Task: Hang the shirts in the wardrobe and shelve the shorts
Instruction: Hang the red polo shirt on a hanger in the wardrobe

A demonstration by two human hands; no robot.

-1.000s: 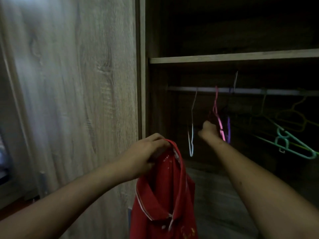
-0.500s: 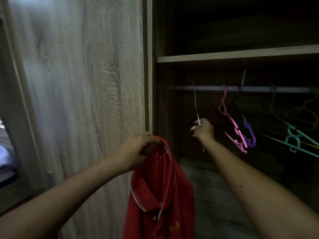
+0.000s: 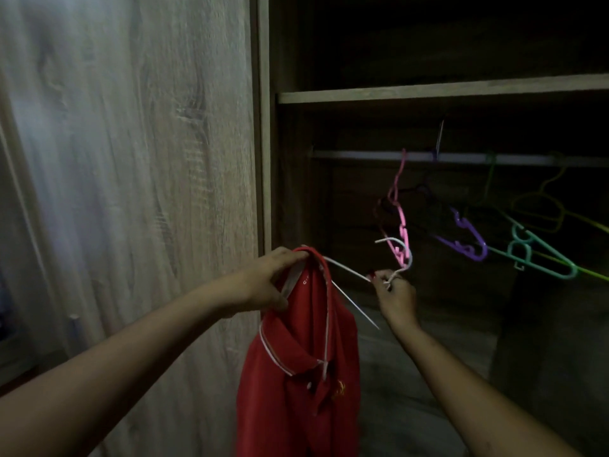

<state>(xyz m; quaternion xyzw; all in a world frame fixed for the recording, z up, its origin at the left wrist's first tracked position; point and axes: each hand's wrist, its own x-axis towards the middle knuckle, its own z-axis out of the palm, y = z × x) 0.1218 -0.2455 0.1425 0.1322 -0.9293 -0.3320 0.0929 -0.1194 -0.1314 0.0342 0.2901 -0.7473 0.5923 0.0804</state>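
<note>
A red polo shirt (image 3: 306,367) with white collar trim hangs from my left hand (image 3: 267,282), which grips it at the collar in front of the open wardrobe. My right hand (image 3: 393,291) holds a thin white hanger (image 3: 349,288) by its neck, below the rail and off it. The hanger's hook curls up beside a pink hanger, and one of its arms reaches toward the shirt collar. No shorts are in view.
The clothes rail (image 3: 461,158) runs under a wooden shelf (image 3: 428,90). On it hang a pink hanger (image 3: 400,222), a purple hanger (image 3: 468,239), a green hanger (image 3: 540,255) and a yellow hanger (image 3: 543,206). The wardrobe door (image 3: 131,159) stands at the left.
My right hand took the white hanger off the rail and brought it down toward the shirt. My left hand raised the shirt collar a little to the right.
</note>
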